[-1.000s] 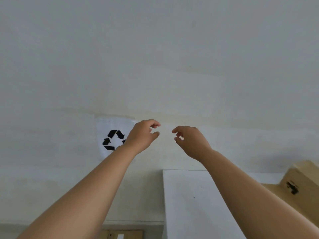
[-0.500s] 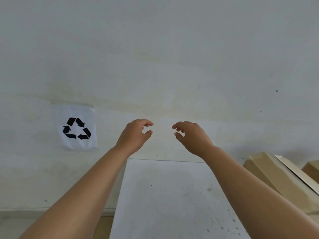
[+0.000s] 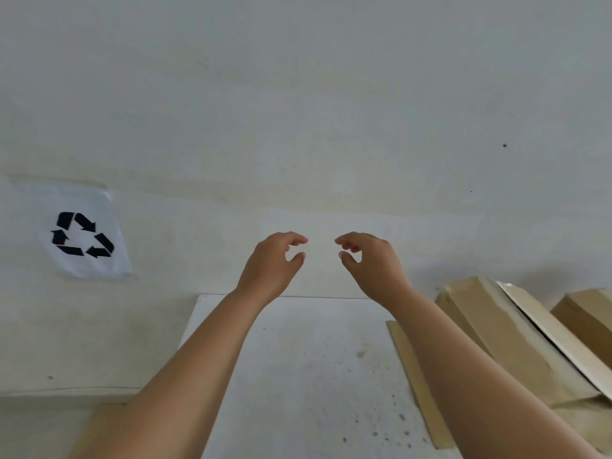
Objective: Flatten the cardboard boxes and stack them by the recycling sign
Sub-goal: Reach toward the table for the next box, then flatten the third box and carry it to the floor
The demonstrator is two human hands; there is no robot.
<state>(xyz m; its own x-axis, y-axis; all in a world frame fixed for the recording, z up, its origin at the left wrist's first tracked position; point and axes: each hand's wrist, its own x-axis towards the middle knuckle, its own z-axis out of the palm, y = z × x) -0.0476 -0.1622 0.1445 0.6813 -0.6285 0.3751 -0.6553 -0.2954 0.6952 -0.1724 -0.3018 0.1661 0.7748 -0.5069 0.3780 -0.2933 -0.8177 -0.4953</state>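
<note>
- Head view: left hand (image 3: 270, 265) and right hand (image 3: 372, 265) raised side by side, fingers loosely curled, narrow gap to thumbs, holding nothing.
- Cardboard boxes (image 3: 496, 329) lie tilted, low right of right fingers; contents not visible.
- Recycling sign (image 3: 82, 235) on wall (image 3: 298, 94), well left of left fingers.
- White table (image 3: 298, 376) far edge just below both hands.

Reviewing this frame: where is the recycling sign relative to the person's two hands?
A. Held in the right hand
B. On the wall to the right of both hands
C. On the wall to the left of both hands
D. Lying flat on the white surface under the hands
C: the recycling sign hangs on the wall left of the left hand and right hand, which hold nothing.
</note>
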